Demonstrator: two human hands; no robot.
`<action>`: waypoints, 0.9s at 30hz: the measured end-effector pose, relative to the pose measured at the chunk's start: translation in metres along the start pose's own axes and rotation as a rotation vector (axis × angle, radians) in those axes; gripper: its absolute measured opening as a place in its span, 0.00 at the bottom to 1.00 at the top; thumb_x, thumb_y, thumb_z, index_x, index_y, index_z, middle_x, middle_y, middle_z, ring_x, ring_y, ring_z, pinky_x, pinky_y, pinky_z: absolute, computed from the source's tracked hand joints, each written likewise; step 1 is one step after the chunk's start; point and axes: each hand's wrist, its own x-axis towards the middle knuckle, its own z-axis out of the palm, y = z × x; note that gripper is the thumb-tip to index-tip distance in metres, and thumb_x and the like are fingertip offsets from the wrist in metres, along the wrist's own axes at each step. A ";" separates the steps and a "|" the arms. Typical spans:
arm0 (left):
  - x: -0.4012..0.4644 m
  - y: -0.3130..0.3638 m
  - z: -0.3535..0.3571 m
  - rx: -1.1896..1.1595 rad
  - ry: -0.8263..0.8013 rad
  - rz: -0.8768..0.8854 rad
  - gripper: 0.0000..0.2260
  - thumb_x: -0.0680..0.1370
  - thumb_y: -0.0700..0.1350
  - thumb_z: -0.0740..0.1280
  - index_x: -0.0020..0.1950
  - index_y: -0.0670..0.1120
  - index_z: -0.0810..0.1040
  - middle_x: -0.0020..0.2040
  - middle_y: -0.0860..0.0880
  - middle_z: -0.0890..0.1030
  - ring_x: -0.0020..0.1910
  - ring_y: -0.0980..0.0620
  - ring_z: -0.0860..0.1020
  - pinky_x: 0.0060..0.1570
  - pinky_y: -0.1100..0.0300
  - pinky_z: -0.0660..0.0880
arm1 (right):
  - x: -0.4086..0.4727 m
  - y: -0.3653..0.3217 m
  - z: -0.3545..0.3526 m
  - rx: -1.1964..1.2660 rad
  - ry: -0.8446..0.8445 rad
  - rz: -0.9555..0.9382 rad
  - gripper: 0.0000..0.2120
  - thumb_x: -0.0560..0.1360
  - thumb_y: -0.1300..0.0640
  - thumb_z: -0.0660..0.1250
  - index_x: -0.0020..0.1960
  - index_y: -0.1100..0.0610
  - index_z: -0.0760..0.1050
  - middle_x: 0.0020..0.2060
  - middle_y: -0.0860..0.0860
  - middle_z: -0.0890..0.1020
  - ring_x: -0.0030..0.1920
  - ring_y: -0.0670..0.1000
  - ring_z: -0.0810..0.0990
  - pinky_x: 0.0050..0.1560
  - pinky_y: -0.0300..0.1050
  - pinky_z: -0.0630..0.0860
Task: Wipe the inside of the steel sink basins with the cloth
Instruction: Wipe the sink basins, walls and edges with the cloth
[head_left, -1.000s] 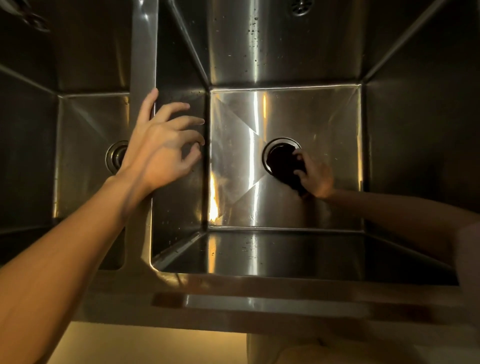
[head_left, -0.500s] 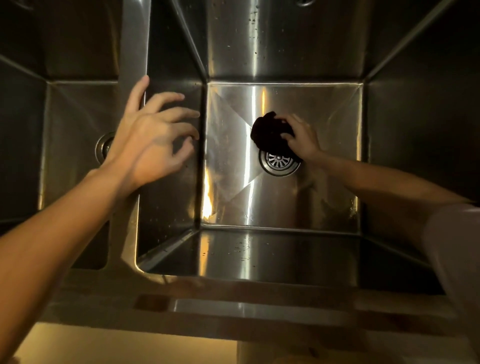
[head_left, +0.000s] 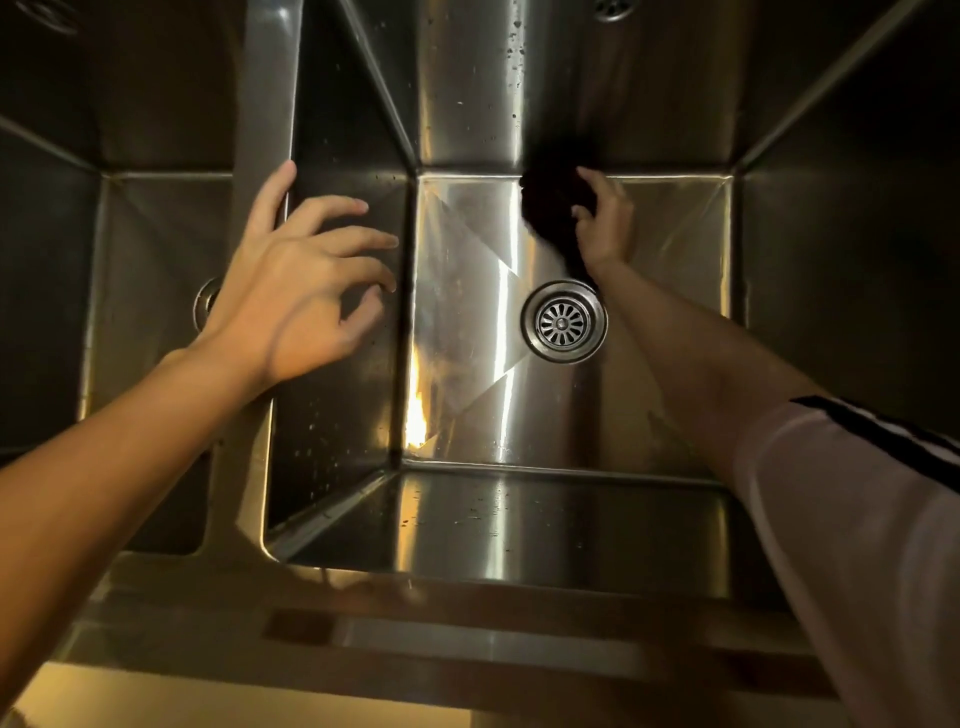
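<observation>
Since the earlier frames, the right hand (head_left: 605, 226) has travelled with the dark cloth (head_left: 548, 208) from the drain (head_left: 564, 320) toward the far side of the right basin (head_left: 467, 322), and the drain strainer, covered a second ago, is fully exposed. At present the cloth sits at the junction of the basin floor and the far wall (head_left: 467, 88), beyond the drain and apart from it. Right-hand fingers are curled around the cloth, holding it against the steel; the thumb side is hidden behind the fabric. A pale sleeve (head_left: 852, 519) with a dark stripe covers the upper right arm. The left hand (head_left: 296, 291) remains over the divider (head_left: 267, 104) between the two basins, little changed: its thumb lies along the divider's edge, its fingers are spread and loosely bent over the right basin's left wall, gripping nothing. Whether the fingertips touch that wall cannot be determined. The left basin (head_left: 156, 260) lies beneath the left forearm, its own drain (head_left: 205, 306) partly hidden by the wrist. Water droplets speckle the far wall and the left wall of the right basin. An overflow fitting (head_left: 613, 8) shows at the top edge of the far wall. The front rim (head_left: 467, 613) runs across the lower view.
</observation>
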 end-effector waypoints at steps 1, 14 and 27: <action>0.000 -0.001 -0.001 -0.001 -0.011 0.002 0.16 0.77 0.50 0.58 0.45 0.48 0.85 0.56 0.50 0.83 0.66 0.45 0.72 0.73 0.43 0.46 | -0.003 0.005 -0.005 0.005 0.039 0.047 0.25 0.73 0.67 0.65 0.67 0.50 0.73 0.63 0.54 0.76 0.62 0.54 0.75 0.63 0.42 0.68; 0.000 -0.002 -0.003 -0.006 -0.061 0.000 0.17 0.77 0.52 0.58 0.59 0.49 0.80 0.59 0.52 0.81 0.69 0.48 0.69 0.73 0.40 0.47 | -0.054 0.025 -0.025 -0.058 0.012 0.075 0.23 0.72 0.64 0.66 0.65 0.48 0.72 0.61 0.52 0.76 0.61 0.55 0.74 0.58 0.45 0.69; 0.003 -0.002 -0.005 0.016 -0.136 0.007 0.17 0.77 0.53 0.57 0.60 0.52 0.80 0.60 0.53 0.80 0.70 0.48 0.68 0.73 0.37 0.46 | -0.053 0.058 -0.060 0.013 0.267 0.376 0.24 0.76 0.60 0.64 0.70 0.51 0.66 0.68 0.52 0.71 0.69 0.53 0.68 0.67 0.50 0.65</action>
